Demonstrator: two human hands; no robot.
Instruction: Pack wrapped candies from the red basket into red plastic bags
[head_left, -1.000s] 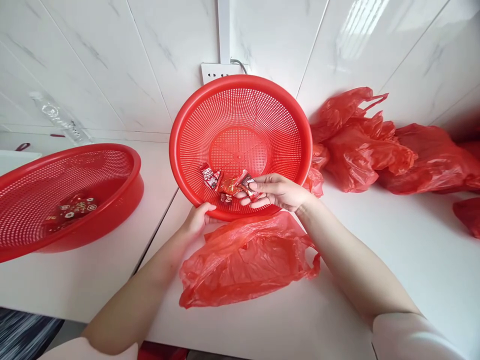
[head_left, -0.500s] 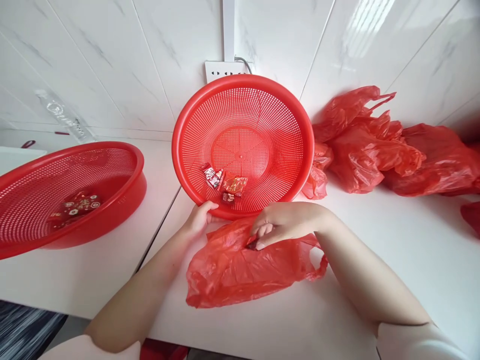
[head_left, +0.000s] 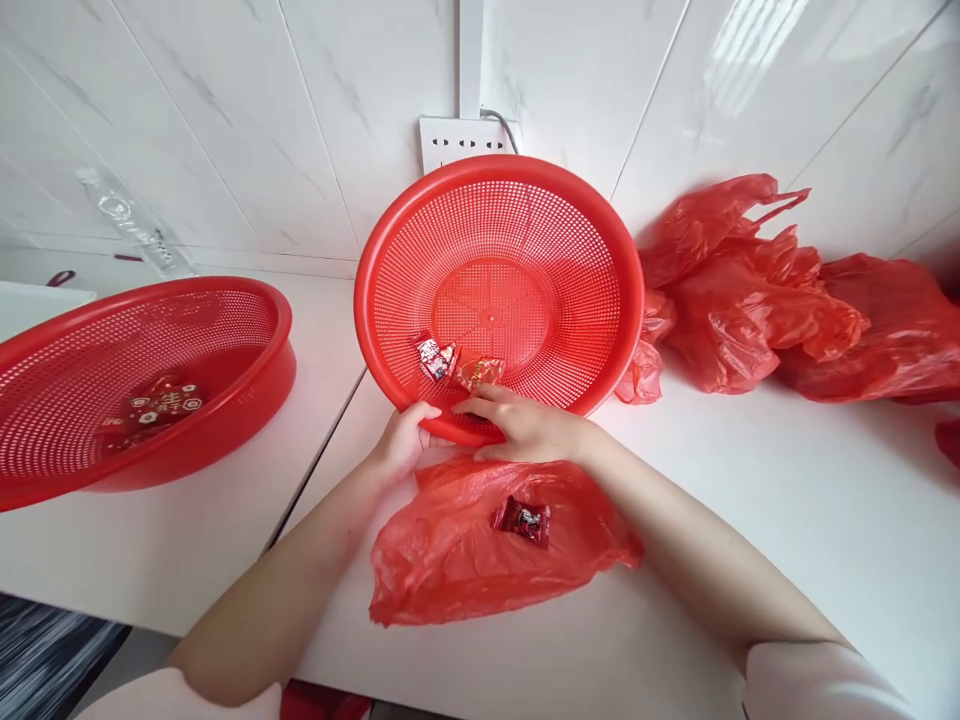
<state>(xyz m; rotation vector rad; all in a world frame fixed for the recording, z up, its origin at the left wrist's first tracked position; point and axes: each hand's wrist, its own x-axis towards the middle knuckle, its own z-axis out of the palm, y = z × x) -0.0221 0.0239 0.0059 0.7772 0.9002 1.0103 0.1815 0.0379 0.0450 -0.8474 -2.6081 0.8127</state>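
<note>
Left hand grips the rim of the tilted colander, right hand rests open there; a slip could spill its candies.

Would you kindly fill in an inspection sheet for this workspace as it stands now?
Surface: white counter.
Job's things: tilted basket, red, tipped up so its inside faces the camera, with a few wrapped candies at its low edge; flat red bag in front of it, with one candy on or just inside it.
Clutter: second basket at left, holding red packets; heap of red bags at right; clear plastic item by the wall.
Hands: left hand grips the tilted basket's near rim; right hand lies open over that rim, fingers by the wrapped candies.
Cables: one cable at the wall socket.
Surroundings: white tiled wall.
</note>
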